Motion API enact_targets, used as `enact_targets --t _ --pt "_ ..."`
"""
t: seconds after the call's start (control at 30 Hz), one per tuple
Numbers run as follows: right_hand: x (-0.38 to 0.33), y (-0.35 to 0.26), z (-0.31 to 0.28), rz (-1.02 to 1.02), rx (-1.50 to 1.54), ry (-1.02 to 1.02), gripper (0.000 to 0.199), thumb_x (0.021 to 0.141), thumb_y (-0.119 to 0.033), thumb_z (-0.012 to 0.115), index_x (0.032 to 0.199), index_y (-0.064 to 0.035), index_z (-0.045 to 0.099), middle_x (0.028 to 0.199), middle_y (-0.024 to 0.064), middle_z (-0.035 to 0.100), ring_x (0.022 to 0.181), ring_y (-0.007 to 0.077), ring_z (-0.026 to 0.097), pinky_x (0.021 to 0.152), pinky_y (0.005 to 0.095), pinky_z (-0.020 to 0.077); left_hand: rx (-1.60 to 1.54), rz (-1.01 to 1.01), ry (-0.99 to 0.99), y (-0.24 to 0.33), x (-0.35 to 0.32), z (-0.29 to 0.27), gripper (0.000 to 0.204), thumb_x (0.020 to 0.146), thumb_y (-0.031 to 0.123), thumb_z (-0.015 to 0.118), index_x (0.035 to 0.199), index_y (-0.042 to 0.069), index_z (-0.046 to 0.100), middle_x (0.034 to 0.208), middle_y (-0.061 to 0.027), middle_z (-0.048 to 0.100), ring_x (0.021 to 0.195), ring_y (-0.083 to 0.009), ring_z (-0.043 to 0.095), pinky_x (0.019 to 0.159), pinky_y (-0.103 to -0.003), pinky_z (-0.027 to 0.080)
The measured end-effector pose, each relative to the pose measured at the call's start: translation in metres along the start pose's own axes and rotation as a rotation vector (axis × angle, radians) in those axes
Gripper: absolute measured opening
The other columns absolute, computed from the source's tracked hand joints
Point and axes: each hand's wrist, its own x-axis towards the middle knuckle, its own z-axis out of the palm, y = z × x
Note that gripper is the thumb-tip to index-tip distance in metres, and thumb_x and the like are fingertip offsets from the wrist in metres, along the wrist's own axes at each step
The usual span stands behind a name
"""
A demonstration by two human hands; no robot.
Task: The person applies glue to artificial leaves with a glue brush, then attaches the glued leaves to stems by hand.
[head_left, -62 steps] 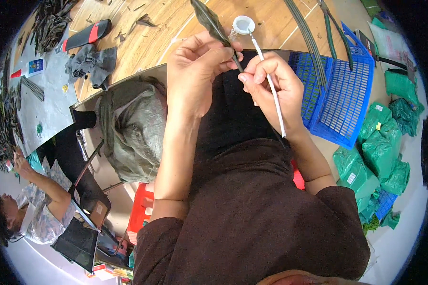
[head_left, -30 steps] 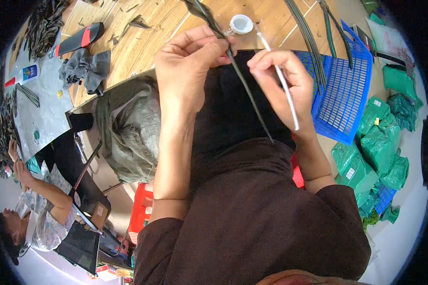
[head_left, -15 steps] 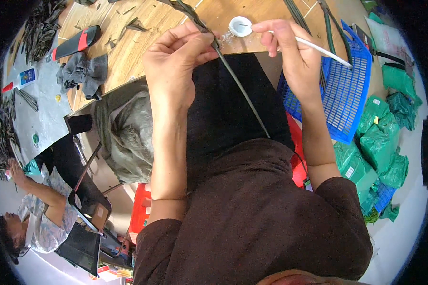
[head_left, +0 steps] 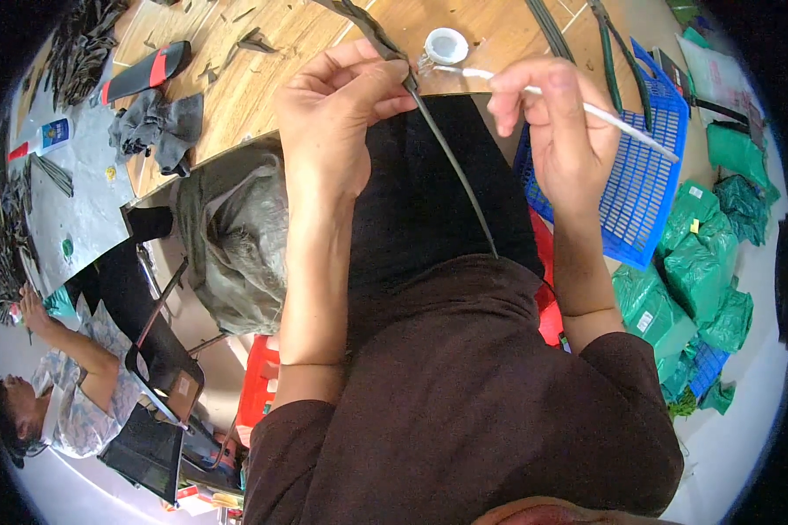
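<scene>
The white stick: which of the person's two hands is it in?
The right hand holds the white stick; the left hand pinches a dark stem instead.

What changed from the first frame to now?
The right hand came off the stem of the dark leaf and moved right, keeping the white stick. The stick swung from steep to a shallower slant, its tip now pointing left, just below the white cup in the picture. The left hand shifted slightly left. Unchanged: left grip on the leaf; cup on the table.
</scene>
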Motion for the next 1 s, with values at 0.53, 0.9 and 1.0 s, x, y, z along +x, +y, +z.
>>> enact_targets --t 0.53,0.9,1.0 --pt "-0.012 -0.007 0.004 0.018 -0.010 -0.046 0.031 0.094 -0.021 0.041 0.086 0.0023 0.059 0.079 0.0056 0.061 0.063 0.0056 0.051 0.055 0.0169 0.0412 0.009 0.004 -0.060 0.001 -0.012 0.005 0.018 0.073 -0.003 0.062 0.090 -0.007 0.057 0.076 -0.0129 0.063 0.059 -0.0160 0.061 0.054 -0.025 0.053" --pt "-0.014 -0.008 0.005 0.042 -0.008 -0.016 0.031 0.094 -0.021 0.041 0.085 0.0032 0.059 0.080 0.0071 0.062 0.063 0.0063 0.053 0.055 0.0173 0.0420 0.002 0.003 -0.052 0.003 -0.013 0.006 0.017 0.073 -0.003 0.063 0.088 -0.007 0.057 0.075 -0.0128 0.063 0.058 -0.0168 0.061 0.054 -0.025 0.053" --pt "-0.015 -0.009 0.005 0.042 0.003 -0.008 0.031 0.094 -0.021 0.042 0.085 0.0032 0.059 0.080 0.0075 0.062 0.063 0.0064 0.053 0.055 0.0174 0.0421 0.003 -0.005 -0.045 0.004 -0.014 0.007 0.017 0.072 -0.003 0.063 0.088 -0.007 0.057 0.075 -0.0128 0.063 0.058 -0.0170 0.061 0.054 -0.025 0.053"
